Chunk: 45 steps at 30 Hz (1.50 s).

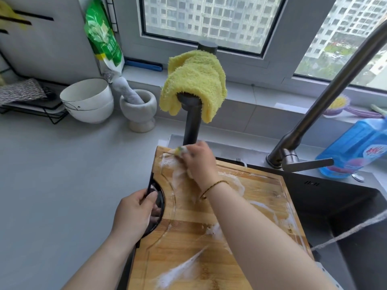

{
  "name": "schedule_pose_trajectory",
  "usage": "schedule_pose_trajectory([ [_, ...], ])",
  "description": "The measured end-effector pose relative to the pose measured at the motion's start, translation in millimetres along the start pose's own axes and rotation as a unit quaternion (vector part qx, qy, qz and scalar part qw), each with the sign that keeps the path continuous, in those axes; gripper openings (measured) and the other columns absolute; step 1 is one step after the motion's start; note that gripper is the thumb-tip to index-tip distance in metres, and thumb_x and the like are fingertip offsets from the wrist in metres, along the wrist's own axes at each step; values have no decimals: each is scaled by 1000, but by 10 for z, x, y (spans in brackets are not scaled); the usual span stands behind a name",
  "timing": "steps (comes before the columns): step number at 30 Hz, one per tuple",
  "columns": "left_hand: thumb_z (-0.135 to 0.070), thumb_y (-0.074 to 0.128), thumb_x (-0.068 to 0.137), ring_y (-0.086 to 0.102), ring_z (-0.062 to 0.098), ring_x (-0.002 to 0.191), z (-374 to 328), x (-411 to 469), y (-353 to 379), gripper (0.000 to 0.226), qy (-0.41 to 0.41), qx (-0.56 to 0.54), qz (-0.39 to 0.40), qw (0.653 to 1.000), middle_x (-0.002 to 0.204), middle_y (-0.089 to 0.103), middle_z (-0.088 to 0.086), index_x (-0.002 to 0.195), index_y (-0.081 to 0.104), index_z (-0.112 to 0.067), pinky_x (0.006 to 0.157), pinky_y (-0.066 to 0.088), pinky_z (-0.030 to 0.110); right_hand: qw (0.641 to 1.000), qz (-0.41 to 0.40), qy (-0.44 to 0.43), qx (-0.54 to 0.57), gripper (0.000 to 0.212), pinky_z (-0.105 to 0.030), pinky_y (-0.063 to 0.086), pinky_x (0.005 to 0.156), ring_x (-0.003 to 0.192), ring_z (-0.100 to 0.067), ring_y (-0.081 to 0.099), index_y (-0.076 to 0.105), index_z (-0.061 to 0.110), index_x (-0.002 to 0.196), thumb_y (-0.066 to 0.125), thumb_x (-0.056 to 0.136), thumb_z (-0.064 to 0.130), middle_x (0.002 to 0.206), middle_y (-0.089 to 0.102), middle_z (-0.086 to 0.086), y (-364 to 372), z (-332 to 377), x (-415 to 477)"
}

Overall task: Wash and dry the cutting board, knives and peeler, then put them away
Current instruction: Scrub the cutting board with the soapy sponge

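- Head view: the bamboo cutting board (188, 227) lies across the dark sink (356, 216) in the lower middle of the frame. Its long axis runs from the bottom edge up toward the centre, leaning slightly left.
- The right hand (199, 162) is at the board's far corner, just above frame centre. Its fingers curl over a soapy sponge (180, 150) pressed to the wood; only a yellow-green edge of the sponge shows.
- The left hand (134, 212) is at the board's left edge, centre-left of the frame. Its thumb lies on top and its fingers wrap through the black handle cut-out (160, 197), which I judge steadies the board.
- Foam streaks trail from the sponge toward the bottom of the frame. The barest wood lies below and right of the right fingers, so the next strokes probably pull back along the long axis.
- The right hand is nearer that bare wood; the left is occupied holding the handle.
- No knives or peeler are in view. A yellow cloth (194, 80) hangs on a dark post above the board.
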State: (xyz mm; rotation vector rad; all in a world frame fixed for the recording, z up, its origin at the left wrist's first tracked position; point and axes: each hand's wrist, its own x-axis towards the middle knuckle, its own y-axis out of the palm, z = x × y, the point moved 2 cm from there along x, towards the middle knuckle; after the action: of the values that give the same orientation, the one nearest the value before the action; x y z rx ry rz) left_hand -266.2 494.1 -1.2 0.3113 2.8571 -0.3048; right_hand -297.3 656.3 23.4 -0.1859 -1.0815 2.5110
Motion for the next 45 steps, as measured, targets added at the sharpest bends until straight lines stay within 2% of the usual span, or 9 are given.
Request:
schedule_pose_trajectory([
  [2, -10, 49, 93, 56, 20, 58, -2, 0, 5, 28, 1, -3, 3, 1000, 55, 50, 3, 67, 58, -14, 42, 48, 12, 998, -33, 45, 1, 29, -25, 35, 76, 88, -19, 46, 63, 8, 111, 44, 96, 24, 105, 47, -7, -77, -107, 60],
  [7, -11, 49, 94, 57, 20, 59, 26, 4, -4, 31, 0, 2, 2, 1000, 58, 51, 5, 64, 56, -15, 43, 48, 12, 998, 28, -51, -31, 29, -25, 40, 84, 90, -15, 44, 63, 4, 107, 47, 94, 25, 110, 48, -5, 83, -38, -181],
  [12, -13, 49, 93, 56, 18, 58, -7, 0, -6, 26, 6, -5, 6, 1000, 61, 54, 5, 70, 59, -17, 40, 44, 9, 994, -68, 72, -45, 34, -24, 35, 77, 97, -24, 50, 64, 6, 107, 42, 96, 29, 97, 43, -3, -366, -598, -214],
  [15, -14, 50, 93, 55, 20, 57, -20, 5, 3, 32, 7, 9, -1, 1000, 61, 56, 7, 62, 56, -10, 38, 42, 8, 995, -20, 64, -67, 30, -29, 41, 81, 89, -17, 47, 64, 9, 103, 43, 95, 30, 94, 43, 2, -416, -742, -439],
  [19, -11, 50, 93, 54, 20, 58, -40, -47, -21, 33, 12, 8, 0, 1000, 63, 53, 9, 61, 53, -7, 36, 38, 6, 976, -156, 146, 52, 26, -28, 36, 68, 74, -16, 43, 53, 12, 71, 47, 94, 23, 74, 45, 1, -784, -1060, -678],
  [21, -9, 49, 93, 53, 21, 58, -38, -102, -48, 32, 16, 8, -3, 1000, 63, 52, 9, 62, 52, -6, 35, 37, 6, 949, -203, 204, 132, 25, -30, 38, 71, 71, -17, 45, 58, 7, 80, 45, 95, 22, 69, 47, -1, -1021, -1187, -767],
  [27, -8, 49, 93, 54, 27, 63, -111, -261, -158, 28, 64, 13, -14, 998, 62, 49, 6, 65, 54, -8, 43, 49, 15, 878, -243, 312, 270, 36, -35, 40, 93, 99, -29, 53, 56, -2, 119, 44, 96, 24, 121, 55, -23, -1236, -1390, -1020],
  [35, -10, 47, 94, 60, 11, 50, -300, -553, -503, 16, 115, -20, -52, 992, 66, 50, 6, 87, 57, 1, 39, 43, 6, 900, -195, 251, 299, 36, -34, 41, 84, 90, -22, 49, 55, 3, 119, 41, 97, 27, 100, 59, -16, -1221, -1067, -1199],
  [45, -16, 45, 96, 44, 9, 60, -627, -743, -910, 12, 223, -15, -116, 968, 78, 59, 0, 102, 56, -17, 55, 34, 19, 828, -274, 142, 469, 19, -28, 46, 65, 78, -12, 54, 54, 24, 95, 42, 95, 38, 87, 55, 2, -1579, -550, -1558],
])
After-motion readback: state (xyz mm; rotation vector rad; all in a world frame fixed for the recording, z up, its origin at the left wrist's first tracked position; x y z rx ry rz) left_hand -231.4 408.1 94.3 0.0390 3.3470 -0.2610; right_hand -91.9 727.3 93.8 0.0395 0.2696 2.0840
